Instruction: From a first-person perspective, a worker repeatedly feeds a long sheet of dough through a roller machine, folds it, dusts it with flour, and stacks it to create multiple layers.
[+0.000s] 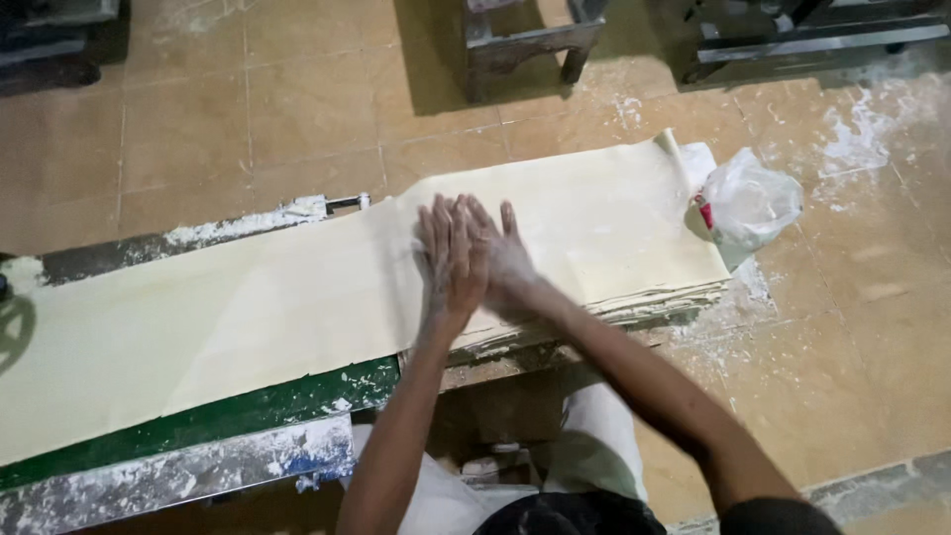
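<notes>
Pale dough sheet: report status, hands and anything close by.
Left hand and right hand flat, fingers spread, pressing side by side on the pale folded dough sheet. Clear plastic bag at the stack's far end, apart from both hands.

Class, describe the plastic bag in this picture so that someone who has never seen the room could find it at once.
Follow the long pale dough sheet to its far right end, past the two hands pressed on it. There, on the floury tiled floor, sits the plastic bag: crumpled, translucent white, the only shiny, bunched-up thing there.

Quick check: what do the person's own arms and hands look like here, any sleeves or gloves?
No gloves. The left hand and right hand are bare and dusted with white flour. Both forearms are bare up to the elbow; a dark sleeve shows at the right upper arm. No watch or rings visible.
</notes>
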